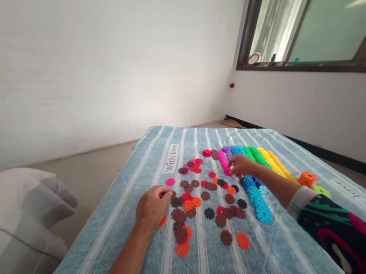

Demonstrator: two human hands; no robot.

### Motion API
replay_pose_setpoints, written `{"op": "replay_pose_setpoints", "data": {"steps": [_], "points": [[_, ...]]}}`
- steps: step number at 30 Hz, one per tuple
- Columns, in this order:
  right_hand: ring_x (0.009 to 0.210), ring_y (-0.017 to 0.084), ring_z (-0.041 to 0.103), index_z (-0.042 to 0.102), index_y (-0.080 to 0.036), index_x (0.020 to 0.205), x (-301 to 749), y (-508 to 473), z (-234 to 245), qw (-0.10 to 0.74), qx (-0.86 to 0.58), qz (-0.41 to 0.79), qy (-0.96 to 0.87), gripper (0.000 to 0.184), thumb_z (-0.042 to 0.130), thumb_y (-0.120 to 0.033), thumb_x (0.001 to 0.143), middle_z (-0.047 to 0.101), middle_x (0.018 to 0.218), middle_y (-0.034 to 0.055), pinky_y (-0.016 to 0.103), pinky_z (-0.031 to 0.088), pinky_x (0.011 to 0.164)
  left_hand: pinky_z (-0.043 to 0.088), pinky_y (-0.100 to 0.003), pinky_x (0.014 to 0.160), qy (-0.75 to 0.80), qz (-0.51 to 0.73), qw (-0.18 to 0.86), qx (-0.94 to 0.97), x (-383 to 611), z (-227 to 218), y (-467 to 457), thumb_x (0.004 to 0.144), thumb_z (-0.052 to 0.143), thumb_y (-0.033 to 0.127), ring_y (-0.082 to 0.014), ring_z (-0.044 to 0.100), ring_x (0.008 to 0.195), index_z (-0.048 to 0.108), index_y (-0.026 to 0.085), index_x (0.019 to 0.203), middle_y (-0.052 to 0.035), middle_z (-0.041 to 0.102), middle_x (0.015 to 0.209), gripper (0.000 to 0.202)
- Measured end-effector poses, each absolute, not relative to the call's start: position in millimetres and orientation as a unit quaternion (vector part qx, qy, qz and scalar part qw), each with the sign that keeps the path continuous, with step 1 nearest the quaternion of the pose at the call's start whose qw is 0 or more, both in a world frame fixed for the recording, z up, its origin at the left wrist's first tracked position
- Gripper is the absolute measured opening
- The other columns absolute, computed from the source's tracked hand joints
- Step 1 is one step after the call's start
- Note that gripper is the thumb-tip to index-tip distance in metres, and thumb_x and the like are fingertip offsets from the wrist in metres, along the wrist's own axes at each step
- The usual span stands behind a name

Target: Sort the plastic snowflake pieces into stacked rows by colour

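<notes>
Notched plastic discs, the flat interlocking kind, lie loose on a striped blue cloth (144, 251). My left hand (153, 205) is closed in a pinch, with a brown disc (173, 194) at its fingertips. A bright pink disc (170, 182) lies just beyond that hand. Over on the right, my right hand (244, 164) has its fingers curled at the near end of a pink row of discs (222, 161). Its wrist passes over green and yellow rows. A light blue row (257, 201) lies nearer to me, below that hand.
Brown, black, red and orange discs (226, 237) are scattered across the middle. Yellow rows (273, 163) run beyond my right forearm, with an orange cluster (308, 179) at the right. A sheer white cover (17, 214) stands left of the table; walls and a window (315, 14) lie beyond.
</notes>
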State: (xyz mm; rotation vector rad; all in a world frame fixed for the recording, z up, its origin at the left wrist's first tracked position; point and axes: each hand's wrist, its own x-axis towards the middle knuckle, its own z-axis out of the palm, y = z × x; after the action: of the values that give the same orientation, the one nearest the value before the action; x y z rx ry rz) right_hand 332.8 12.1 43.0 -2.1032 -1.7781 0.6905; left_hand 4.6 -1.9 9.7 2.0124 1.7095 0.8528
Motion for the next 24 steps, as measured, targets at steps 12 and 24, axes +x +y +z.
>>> {"op": "replay_pose_setpoints", "data": {"steps": [12, 24], "points": [[0.047, 0.009, 0.052, 0.067, -0.015, 0.074, 306, -57, 55, 0.24, -0.702, 0.188, -0.644, 0.012, 0.056, -0.015, 0.078, 0.058, 0.054, -0.0029, 0.019, 0.038, 0.05, 0.045, -0.027, 0.073, 0.611, 0.299, 0.191, 0.707, 2, 10, -1, 0.071, 0.05, 0.036, -0.0194, 0.066, 0.08, 0.07, 0.022, 0.076, -0.0015, 0.073, 0.083, 0.024], [0.051, 0.008, 0.042, 0.066, -0.016, 0.069, 262, -169, -6, 0.371, -0.594, 0.315, -0.64, 0.014, 0.056, -0.022, 0.076, 0.05, 0.055, -0.0045, 0.02, 0.028, 0.049, 0.048, -0.026, 0.073, 0.602, 0.314, 0.188, 0.709, -3, 12, 6, 0.068, 0.051, 0.039, -0.02, 0.067, 0.077, 0.07, 0.024, 0.072, 0.0008, 0.075, 0.078, 0.025]]}}
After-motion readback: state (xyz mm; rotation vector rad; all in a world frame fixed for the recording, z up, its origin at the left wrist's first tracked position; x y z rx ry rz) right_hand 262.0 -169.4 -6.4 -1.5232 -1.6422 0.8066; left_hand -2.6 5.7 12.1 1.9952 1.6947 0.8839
